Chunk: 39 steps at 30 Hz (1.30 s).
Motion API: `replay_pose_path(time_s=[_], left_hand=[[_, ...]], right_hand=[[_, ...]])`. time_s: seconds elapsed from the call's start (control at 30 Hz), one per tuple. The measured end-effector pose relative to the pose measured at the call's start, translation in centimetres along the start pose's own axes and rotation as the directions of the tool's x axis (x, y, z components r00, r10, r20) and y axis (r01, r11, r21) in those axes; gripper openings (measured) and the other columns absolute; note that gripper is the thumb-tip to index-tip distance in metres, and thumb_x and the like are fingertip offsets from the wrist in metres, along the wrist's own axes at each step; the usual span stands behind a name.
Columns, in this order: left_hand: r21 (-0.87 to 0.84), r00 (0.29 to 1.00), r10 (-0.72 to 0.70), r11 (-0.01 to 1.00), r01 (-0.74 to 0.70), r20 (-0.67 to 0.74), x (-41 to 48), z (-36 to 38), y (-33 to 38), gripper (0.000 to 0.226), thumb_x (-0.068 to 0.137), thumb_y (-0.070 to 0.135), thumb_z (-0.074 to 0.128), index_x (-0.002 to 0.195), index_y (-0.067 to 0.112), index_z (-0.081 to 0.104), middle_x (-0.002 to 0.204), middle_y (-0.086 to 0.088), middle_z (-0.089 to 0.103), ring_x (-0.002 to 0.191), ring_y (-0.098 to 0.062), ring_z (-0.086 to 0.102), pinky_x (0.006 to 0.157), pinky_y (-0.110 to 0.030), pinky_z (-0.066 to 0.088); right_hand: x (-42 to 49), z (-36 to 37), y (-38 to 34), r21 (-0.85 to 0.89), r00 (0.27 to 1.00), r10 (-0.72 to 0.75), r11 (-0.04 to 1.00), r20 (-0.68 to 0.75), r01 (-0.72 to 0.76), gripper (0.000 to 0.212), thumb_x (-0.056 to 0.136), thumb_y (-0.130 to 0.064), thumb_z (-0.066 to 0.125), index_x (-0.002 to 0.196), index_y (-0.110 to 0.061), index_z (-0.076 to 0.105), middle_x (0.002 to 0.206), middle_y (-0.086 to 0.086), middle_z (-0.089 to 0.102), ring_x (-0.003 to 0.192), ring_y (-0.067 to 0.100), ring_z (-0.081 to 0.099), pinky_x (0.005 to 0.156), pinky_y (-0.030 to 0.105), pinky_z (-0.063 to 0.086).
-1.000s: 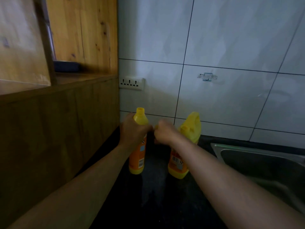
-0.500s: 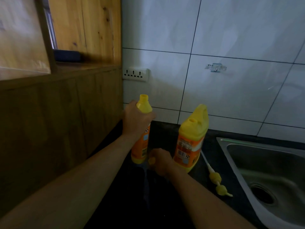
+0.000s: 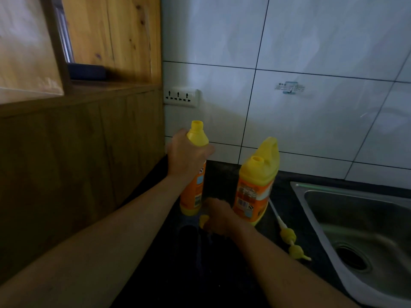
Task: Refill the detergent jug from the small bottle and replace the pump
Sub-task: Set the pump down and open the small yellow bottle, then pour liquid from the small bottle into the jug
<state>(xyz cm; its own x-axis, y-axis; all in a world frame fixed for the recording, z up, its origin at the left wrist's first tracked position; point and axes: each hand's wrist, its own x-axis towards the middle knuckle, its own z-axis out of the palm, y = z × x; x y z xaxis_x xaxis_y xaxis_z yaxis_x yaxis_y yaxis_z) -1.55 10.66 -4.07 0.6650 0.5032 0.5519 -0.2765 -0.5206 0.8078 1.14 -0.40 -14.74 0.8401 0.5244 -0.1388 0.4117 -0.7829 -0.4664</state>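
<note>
Left of upright jug [image 3: 255,185], small bottle [image 3: 193,192]: upright, neck up, left hand [image 3: 186,154] curled round it.
Pump [image 3: 288,234]: lying flat, tube toward wall.
Yellow cap [image 3: 204,219]: pinched by right hand [image 3: 220,221].

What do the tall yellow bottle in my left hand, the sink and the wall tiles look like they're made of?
Tall yellow bottle with an orange label: probably plastic, opaque with a soft sheen and moulded neck.
Grey sink basin: looks like stainless steel, dull metallic reflections.
White wall: apparently glazed ceramic tiles, glossy, split by dark grout lines.
</note>
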Motion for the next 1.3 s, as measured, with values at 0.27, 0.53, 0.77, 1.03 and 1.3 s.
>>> replay_pose_path(time_s=[0.27,0.53,0.77,1.03,1.3], left_hand=[[0.039,0.999,0.045,0.998,-0.044,-0.024,-0.2,0.0,2.4,0.03,0.063,0.024,0.075,0.076,0.002,0.059,0.067,-0.008,0.06,0.059,-0.018,0.053,0.052,-0.028,0.043],[-0.071,0.996,0.02,0.997,-0.014,0.082,-1.6,0.3,6.1,0.036,0.056,0.034,0.072,0.077,0.007,0.061,0.071,-0.006,0.062,0.064,-0.019,0.055,0.053,-0.025,0.043],[-0.269,0.949,0.052,0.962,0.036,0.311,-2.3,1.7,8.7,0.038,0.064,0.034,0.08,0.082,0.006,0.062,0.073,-0.009,0.067,0.067,-0.021,0.066,0.059,-0.036,0.055],[-0.409,0.949,-0.035,0.897,0.169,0.315,-2.8,3.1,9.5,0.045,0.08,0.044,0.039,0.091,0.005,0.06,0.079,-0.009,0.06,0.07,-0.017,0.055,0.06,-0.029,0.043],[-0.064,0.843,-0.106,0.984,0.165,0.527,-3.8,4.8,5.7,0.054,0.078,0.019,0.074,0.123,0.013,0.046,0.104,-0.001,0.047,0.078,-0.008,0.05,0.051,-0.016,0.041]], right_hand=[[-2.8,-6.1,-4.0,0.488,0.971,-0.036,0.86,-0.237,0.151,0.074,0.069,-0.015,0.083,0.127,-0.008,0.038,0.122,0.01,0.056,0.11,0.024,0.058,0.089,0.042,0.052],[-5.9,-8.6,-5.3,0.495,0.861,-0.043,0.803,-0.507,0.332,0.05,0.079,-0.019,0.074,0.122,-0.015,0.048,0.103,0.004,0.067,0.089,0.015,0.064,0.068,0.025,0.05],[-7.6,-10.2,-4.4,0.432,0.738,0.056,0.839,-0.672,0.33,0.051,0.079,-0.026,0.071,0.122,-0.011,0.047,0.105,0.007,0.065,0.095,0.023,0.063,0.082,0.043,0.054],[-9.8,-12.8,-1.3,0.554,0.73,0.223,0.795,-0.646,0.247,0.043,0.062,-0.028,0.076,0.101,-0.023,0.061,0.091,-0.001,0.069,0.083,0.018,0.065,0.071,0.035,0.055],[-11.2,-14.8,2.8,0.576,0.734,0.261,0.79,-0.627,0.212,0.039,0.053,-0.016,0.079,0.09,-0.021,0.064,0.079,-0.002,0.069,0.075,0.017,0.065,0.062,0.03,0.054]])
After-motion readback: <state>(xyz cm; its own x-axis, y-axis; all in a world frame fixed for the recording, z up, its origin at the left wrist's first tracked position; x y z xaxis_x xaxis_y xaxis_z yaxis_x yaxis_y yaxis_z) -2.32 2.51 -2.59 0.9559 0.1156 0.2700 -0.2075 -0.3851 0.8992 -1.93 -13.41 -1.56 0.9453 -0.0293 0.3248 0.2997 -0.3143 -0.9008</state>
